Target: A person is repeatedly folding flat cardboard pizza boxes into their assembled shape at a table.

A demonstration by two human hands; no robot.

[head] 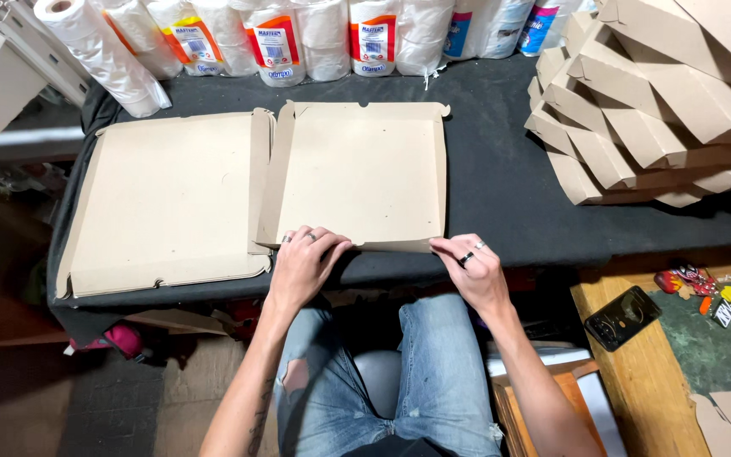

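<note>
A flat brown cardboard box blank (357, 169) lies on the black-covered table (501, 169), its side flaps raised a little. My left hand (305, 264) grips the near-left part of its front flap, fingers on top. At the near-right corner my right hand (477, 269) pinches the same front flap, which is bent upward along the table's near edge. A second cardboard blank (171, 203) lies flat to the left, its right edge touching the one I hold.
A tall stack of folded cardboard boxes (653, 101) stands at the right of the table. Wrapped paper rolls (281, 38) line the back edge. A wooden surface at lower right carries a black phone (622, 317) and small colourful items (721, 296).
</note>
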